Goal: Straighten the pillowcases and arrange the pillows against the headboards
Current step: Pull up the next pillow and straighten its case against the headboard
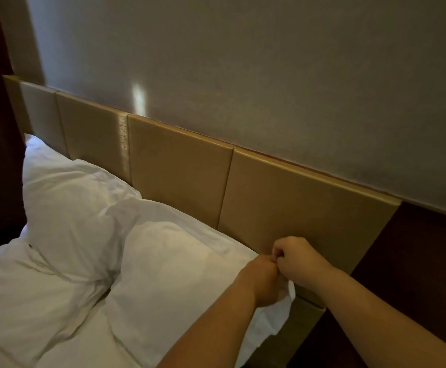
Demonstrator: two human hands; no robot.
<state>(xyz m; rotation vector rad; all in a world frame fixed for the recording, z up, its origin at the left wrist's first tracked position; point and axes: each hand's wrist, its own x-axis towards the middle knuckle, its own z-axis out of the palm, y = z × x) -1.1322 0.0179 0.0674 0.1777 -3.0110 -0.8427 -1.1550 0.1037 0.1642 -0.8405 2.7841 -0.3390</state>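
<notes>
Bedroom, my view: padded tan headboard (243, 187) across frame centre, white pillows (83, 208) lower left, plain wall (269, 62) above.

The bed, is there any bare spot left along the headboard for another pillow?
Hardly. The far pillow and near pillow fill the strip below the headboard, overlapping mid-bed. Both hands crowd the near pillow's corner. The roomiest spot is the rumpled white bedding in front.
</notes>
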